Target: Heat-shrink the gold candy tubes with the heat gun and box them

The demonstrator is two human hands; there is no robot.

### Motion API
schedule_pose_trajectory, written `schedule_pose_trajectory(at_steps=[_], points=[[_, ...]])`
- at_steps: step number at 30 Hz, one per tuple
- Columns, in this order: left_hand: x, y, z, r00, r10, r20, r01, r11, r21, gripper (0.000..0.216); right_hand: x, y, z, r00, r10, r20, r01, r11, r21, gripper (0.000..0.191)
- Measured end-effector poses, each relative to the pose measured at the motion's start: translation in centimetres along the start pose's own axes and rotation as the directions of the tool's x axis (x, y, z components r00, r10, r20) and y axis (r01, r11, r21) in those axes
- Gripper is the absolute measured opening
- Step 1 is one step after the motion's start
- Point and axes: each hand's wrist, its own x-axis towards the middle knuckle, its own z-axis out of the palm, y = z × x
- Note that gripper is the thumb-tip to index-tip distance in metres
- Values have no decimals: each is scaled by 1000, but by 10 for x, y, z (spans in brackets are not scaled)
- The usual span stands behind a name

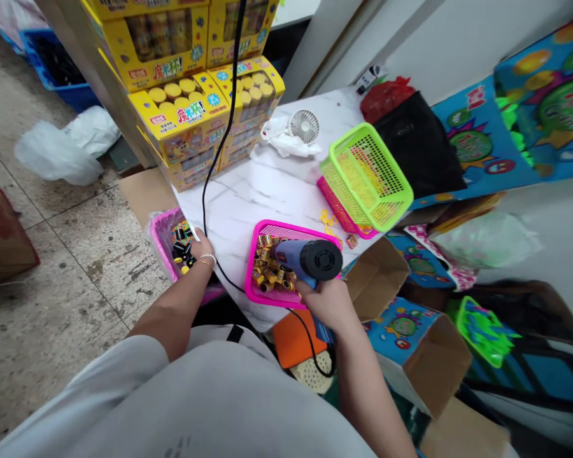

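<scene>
My right hand (325, 299) is closed round the handle of a heat gun (296, 254) with a black round rear end. The gun's front points over a pink basket (293, 227) on the table. Small yellow-brown wrapped cups (267, 270) lie heaped inside that basket. My left hand (203, 249), with bracelets at the wrist, curls at the left edge of the white marbled table (248, 197). Just below it stands a pink bin (161, 232), lined with clear plastic, holding black and yellow cups (184, 245). Part of the left fingers is hidden.
Yellow display boxes (181, 114) are stacked at the table's far left. A black cord (219, 149) hangs across the view. A small white fan (304, 126), a green basket (370, 178) and a black bag (413, 143) stand farther back. Open cardboard boxes (442, 359) crowd the right.
</scene>
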Motion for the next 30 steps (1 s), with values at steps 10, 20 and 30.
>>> schedule_pose_trajectory(at_steps=[10, 20, 30], points=[[-6, 3, -7, 999, -32, 34, 35, 995, -91, 63, 14, -2, -35, 995, 67, 81, -47, 974, -222, 37], [-54, -10, -55, 707, 701, -91, -705, 709, -16, 37, -35, 45, -14, 980, 178, -87, -170, 981, 89, 35], [-167, 11, -22, 489, 622, 612, -570, 758, -316, 26, -64, 52, -26, 946, 215, -243, -213, 976, 34, 37]])
